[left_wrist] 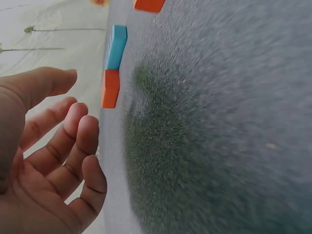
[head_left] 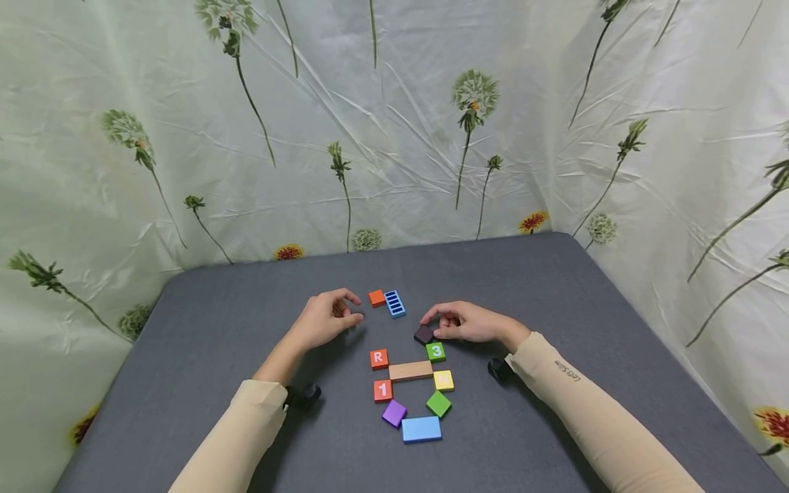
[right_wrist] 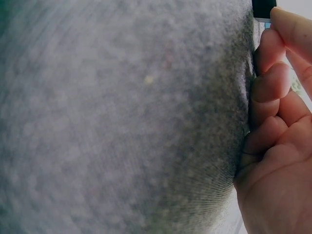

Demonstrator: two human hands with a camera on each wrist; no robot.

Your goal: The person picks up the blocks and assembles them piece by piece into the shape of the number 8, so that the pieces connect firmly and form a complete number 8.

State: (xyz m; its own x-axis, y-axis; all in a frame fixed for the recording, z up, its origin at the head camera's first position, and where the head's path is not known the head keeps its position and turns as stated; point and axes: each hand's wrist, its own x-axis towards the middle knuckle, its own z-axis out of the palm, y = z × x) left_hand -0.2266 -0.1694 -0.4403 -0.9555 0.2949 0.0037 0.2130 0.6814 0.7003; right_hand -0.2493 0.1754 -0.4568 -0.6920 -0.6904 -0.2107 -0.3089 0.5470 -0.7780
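Observation:
My right hand [head_left: 471, 322] holds a small dark block [head_left: 424, 334] by its edge, thumb and index finger at its sides, low over the table. In the right wrist view the thumb touches this black block [right_wrist: 264, 9], while the other fingers are curled near the cloth. My left hand [head_left: 323, 318] hovers above the table with loosely bent fingers and nothing between them. Just beyond its fingertips lie an orange block [head_left: 377, 298] and a blue block with dark stripes [head_left: 395, 304], side by side. The left wrist view shows that hand [left_wrist: 58, 146] apart from both.
Nearer the body, blocks form a rough ring: red R [head_left: 379, 359], red 1 [head_left: 383, 391], purple [head_left: 394, 413], light blue [head_left: 422, 430], green [head_left: 439, 403], yellow [head_left: 444, 381] and green 3 [head_left: 435, 352]. A wooden plank [head_left: 411, 370] lies across it. A flowered curtain [head_left: 407, 137] hangs behind the grey table [head_left: 524, 274].

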